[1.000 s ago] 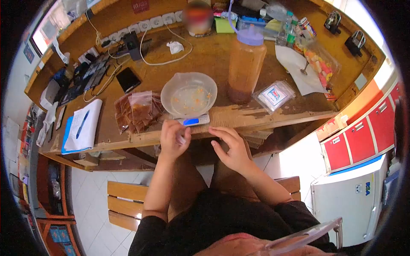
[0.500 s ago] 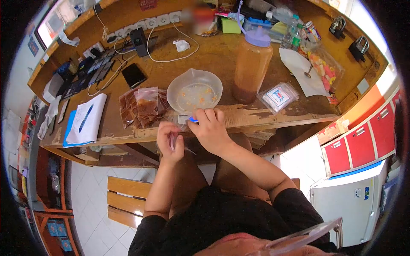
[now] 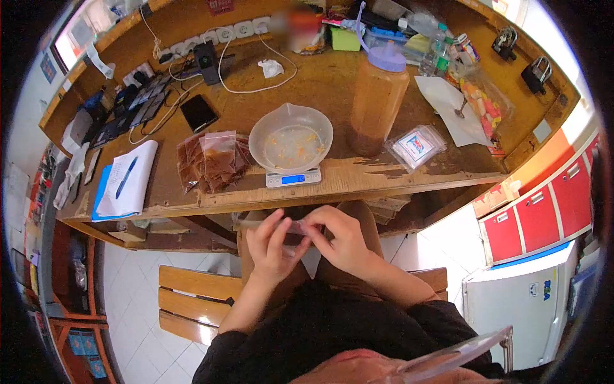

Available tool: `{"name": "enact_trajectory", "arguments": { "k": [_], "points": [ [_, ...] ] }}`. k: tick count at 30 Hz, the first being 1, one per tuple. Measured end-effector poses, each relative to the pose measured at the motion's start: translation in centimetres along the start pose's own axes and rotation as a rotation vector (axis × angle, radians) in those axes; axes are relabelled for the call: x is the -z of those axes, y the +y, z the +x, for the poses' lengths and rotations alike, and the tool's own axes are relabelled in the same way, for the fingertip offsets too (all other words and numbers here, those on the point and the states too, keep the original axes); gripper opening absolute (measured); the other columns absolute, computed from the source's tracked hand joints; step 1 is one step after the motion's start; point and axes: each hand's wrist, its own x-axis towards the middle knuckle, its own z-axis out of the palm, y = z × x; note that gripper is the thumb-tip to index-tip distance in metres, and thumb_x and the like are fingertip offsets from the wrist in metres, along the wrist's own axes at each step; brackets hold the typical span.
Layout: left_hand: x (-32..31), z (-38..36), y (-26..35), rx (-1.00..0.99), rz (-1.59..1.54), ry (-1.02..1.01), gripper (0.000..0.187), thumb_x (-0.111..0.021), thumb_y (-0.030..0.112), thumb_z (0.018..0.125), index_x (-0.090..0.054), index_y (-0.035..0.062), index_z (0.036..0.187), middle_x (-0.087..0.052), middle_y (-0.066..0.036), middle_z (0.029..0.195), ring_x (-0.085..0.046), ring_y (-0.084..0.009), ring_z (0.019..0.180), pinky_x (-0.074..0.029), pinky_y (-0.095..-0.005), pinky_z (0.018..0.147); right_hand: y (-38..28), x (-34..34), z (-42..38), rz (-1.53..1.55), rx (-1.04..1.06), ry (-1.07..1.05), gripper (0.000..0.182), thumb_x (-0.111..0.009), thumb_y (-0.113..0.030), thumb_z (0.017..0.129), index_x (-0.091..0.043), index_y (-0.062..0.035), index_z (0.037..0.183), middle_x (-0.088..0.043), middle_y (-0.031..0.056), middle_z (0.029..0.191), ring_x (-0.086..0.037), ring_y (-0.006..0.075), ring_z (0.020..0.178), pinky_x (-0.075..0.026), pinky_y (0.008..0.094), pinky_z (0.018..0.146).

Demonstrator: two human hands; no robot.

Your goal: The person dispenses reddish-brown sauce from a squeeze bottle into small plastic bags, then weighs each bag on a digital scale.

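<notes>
Below the desk's front edge, my left hand (image 3: 274,246) and my right hand (image 3: 339,238) pinch a small clear plastic bag (image 3: 295,227) between them. Just beyond them a small digital scale (image 3: 308,177) with a lit blue display carries a translucent bowl (image 3: 291,141) dotted with orange bits. Left of the bowl lie filled bags of reddish-brown powder (image 3: 214,160). A tall bottle (image 3: 378,102) with a lilac lid and brown contents stands to the right, beside a pack of clear bags (image 3: 416,147).
A phone (image 3: 199,113) and a notebook with a pen (image 3: 131,179) lie on the left of the desk (image 3: 358,182). Farther right are white paper with a spoon (image 3: 448,102), a bag of colourful sweets (image 3: 487,109) and plastic bottles (image 3: 437,51). Sockets and cables line the back.
Both hands have drawn back from the scale toward my lap and come together on the small bag. The scale and its display are now uncovered.
</notes>
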Motion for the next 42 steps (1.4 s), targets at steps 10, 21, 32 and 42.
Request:
{"name": "enact_trajectory", "arguments": {
  "k": [10, 21, 32, 42],
  "points": [
    [0.8, 1.7, 1.5, 0.028, -0.049, -0.273, 0.071, -0.082, 0.018, 0.059, -0.052, 0.0069, 0.122, -0.056, -0.012, 0.122, -0.053, -0.0265, 0.091, -0.041, -0.0367, 0.078, 0.1, 2.2, -1.3, -0.120, 0.068, -0.163, 0.017, -0.064, 0.004, 0.073, -0.064, -0.0005, 0.089, -0.054, 0.0120, 0.090, -0.057, 0.0274, 0.081, -0.048, 0.0343, 0.068],
    [0.7, 2.4, 1.4, 0.027, -0.139, -0.460, 0.057, -0.079, 0.018, 0.059, -0.058, 0.0092, 0.111, -0.060, -0.003, 0.115, -0.054, -0.0211, 0.086, -0.040, -0.0342, 0.074, -0.3, 3.3, 0.0, -0.314, 0.052, -0.192, 0.020, -0.074, -0.011, 0.066, -0.062, -0.0043, 0.080, -0.052, 0.0093, 0.087, -0.053, 0.0268, 0.084, -0.044, 0.0367, 0.071],
    [-1.4, 3.2, -1.2, 0.634, -1.232, -0.299, 0.071, -0.080, 0.017, 0.071, -0.037, 0.0045, 0.127, -0.057, -0.013, 0.115, -0.053, -0.0205, 0.106, -0.040, -0.0327, 0.090, 11.3, 10.2, 12.5, 0.080, -0.201, 0.473, 0.090, -0.088, -0.037, 0.056, -0.043, 0.0040, 0.123, -0.053, 0.0182, 0.115, -0.051, 0.0326, 0.110, -0.042, 0.0409, 0.094],
    [0.7, 7.4, -2.2, 0.749, -1.582, -0.471, 0.084, -0.080, 0.024, 0.072, -0.026, 0.0056, 0.134, -0.055, -0.008, 0.101, -0.054, -0.0179, 0.094, -0.043, -0.0318, 0.085, 2.3, 12.7, 10.6, -0.911, 0.745, 0.049, 0.055, -0.068, -0.023, 0.063, -0.055, -0.0054, 0.114, -0.057, 0.0068, 0.111, -0.054, 0.0246, 0.105, -0.043, 0.0449, 0.093]
  ]
}}
